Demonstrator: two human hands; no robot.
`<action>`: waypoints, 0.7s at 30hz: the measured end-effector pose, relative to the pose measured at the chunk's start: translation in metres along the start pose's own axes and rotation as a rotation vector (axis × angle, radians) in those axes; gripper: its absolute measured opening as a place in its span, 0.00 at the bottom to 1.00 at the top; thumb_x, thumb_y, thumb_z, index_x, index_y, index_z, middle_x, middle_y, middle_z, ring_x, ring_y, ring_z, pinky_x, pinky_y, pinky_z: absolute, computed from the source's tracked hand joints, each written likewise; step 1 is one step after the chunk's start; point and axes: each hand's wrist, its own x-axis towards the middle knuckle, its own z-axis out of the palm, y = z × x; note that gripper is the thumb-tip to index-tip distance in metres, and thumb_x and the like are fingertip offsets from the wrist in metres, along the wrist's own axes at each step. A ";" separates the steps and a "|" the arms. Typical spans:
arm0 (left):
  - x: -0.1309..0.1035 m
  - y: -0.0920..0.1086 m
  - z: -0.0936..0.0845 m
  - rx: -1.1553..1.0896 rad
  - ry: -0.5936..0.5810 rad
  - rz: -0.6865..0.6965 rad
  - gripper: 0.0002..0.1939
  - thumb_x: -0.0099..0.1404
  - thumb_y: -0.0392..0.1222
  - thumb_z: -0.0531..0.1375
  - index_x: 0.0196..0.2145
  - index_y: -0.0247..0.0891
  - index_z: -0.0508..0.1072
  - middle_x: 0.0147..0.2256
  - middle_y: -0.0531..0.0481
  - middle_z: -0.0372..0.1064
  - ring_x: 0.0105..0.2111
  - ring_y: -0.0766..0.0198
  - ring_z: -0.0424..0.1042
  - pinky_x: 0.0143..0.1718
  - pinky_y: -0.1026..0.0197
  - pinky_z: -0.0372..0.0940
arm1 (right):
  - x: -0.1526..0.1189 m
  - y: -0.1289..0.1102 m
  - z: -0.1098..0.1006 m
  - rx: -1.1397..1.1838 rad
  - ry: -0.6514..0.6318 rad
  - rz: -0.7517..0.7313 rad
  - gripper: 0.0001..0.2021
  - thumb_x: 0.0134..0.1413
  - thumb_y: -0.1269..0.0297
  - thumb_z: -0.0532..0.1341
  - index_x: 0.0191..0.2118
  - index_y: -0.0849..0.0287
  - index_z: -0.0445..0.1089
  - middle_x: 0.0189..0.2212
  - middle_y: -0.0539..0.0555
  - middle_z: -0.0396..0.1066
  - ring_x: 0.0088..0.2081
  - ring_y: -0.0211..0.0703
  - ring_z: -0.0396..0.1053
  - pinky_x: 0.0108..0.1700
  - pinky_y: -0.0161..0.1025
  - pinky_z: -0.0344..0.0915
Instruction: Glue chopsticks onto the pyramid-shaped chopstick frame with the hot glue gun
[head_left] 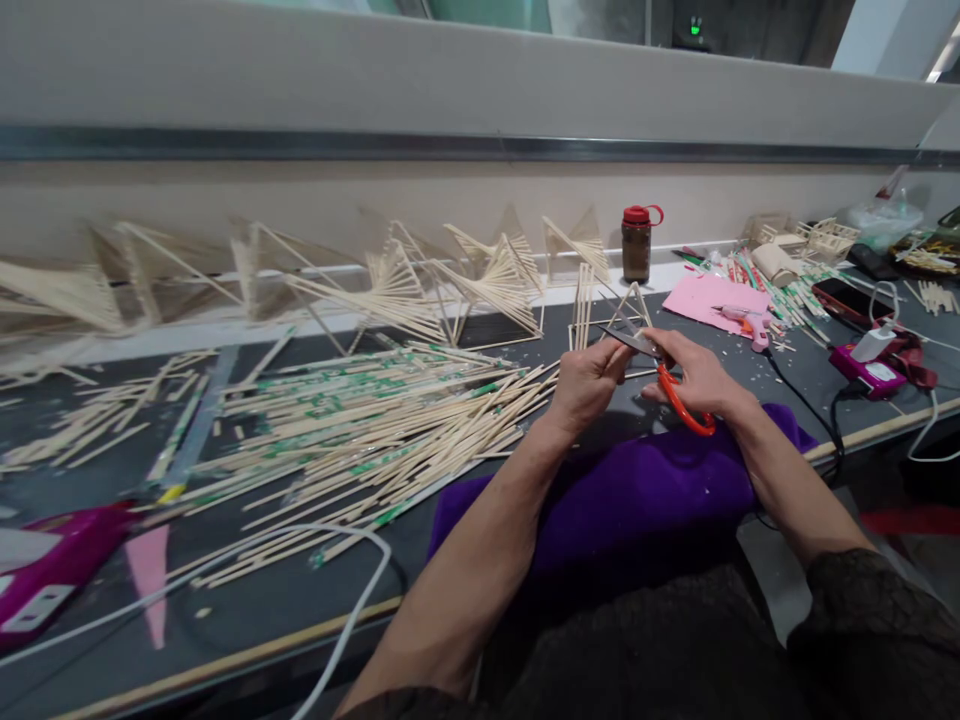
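Observation:
My right hand (pixel 691 372) is closed around a pair of scissors (pixel 684 402) with orange-red handles. Their dark blades point left and away, reaching past the fingertips of my left hand (pixel 589 382). That hand is closed in a pinch right beside the blades; whatever it grips is too small or hidden to make out. Just beyond both hands stand thin wooden sticks joined into a small upright frame (pixel 583 305). A purple cloth (pixel 637 500) lies under my wrists at the table edge. Left of my left hand spreads a big pile of wooden chopsticks (pixel 420 430), some in green-printed wrappers.
Twisted stick models (pixel 375 290) line the wall. A bottle with a red lid (pixel 636 250) stands behind my hands. To the right are a pink glue gun (pixel 742 322) on a pink sheet (pixel 694 298) and a magenta power strip (pixel 866 372). A white cable (pixel 367 585) crosses the front left.

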 end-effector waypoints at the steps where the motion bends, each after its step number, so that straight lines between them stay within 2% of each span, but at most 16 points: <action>1: 0.000 -0.001 0.000 0.011 -0.018 0.007 0.20 0.70 0.49 0.54 0.22 0.40 0.70 0.17 0.55 0.65 0.19 0.68 0.64 0.26 0.66 0.58 | 0.000 0.001 -0.001 0.000 -0.005 -0.007 0.36 0.48 0.58 0.67 0.64 0.52 0.61 0.50 0.58 0.70 0.44 0.49 0.69 0.50 0.50 0.67; 7: 0.001 -0.004 0.000 0.094 -0.040 0.045 0.19 0.70 0.47 0.54 0.23 0.40 0.71 0.17 0.55 0.65 0.19 0.68 0.63 0.26 0.66 0.57 | 0.000 0.003 -0.001 0.046 -0.001 -0.016 0.36 0.47 0.58 0.68 0.64 0.53 0.63 0.49 0.56 0.71 0.42 0.48 0.69 0.48 0.49 0.67; 10: 0.000 -0.002 0.000 0.069 -0.024 0.051 0.19 0.71 0.48 0.52 0.26 0.40 0.73 0.17 0.55 0.65 0.19 0.68 0.63 0.26 0.66 0.57 | 0.000 0.003 -0.001 0.070 0.007 -0.012 0.35 0.47 0.59 0.67 0.63 0.55 0.64 0.49 0.56 0.72 0.40 0.46 0.69 0.47 0.47 0.67; 13: -0.001 -0.001 0.001 0.026 -0.003 0.043 0.20 0.71 0.49 0.52 0.25 0.39 0.72 0.18 0.55 0.65 0.19 0.69 0.62 0.26 0.66 0.57 | 0.000 0.002 0.000 0.068 0.018 -0.008 0.34 0.47 0.61 0.66 0.62 0.57 0.66 0.49 0.57 0.73 0.38 0.44 0.68 0.45 0.46 0.68; 18: 0.000 -0.003 0.003 -0.007 0.003 -0.035 0.21 0.69 0.47 0.53 0.19 0.39 0.67 0.17 0.55 0.64 0.19 0.69 0.62 0.26 0.65 0.56 | 0.001 0.000 0.002 0.052 0.031 0.021 0.32 0.46 0.64 0.65 0.60 0.57 0.68 0.47 0.56 0.74 0.35 0.42 0.69 0.43 0.43 0.68; 21: 0.000 -0.006 0.006 -0.092 0.038 -0.114 0.15 0.66 0.49 0.57 0.25 0.39 0.70 0.21 0.55 0.68 0.22 0.68 0.66 0.27 0.65 0.59 | 0.001 -0.002 0.003 0.017 0.047 0.033 0.31 0.46 0.64 0.65 0.59 0.59 0.69 0.45 0.56 0.75 0.34 0.43 0.69 0.43 0.42 0.68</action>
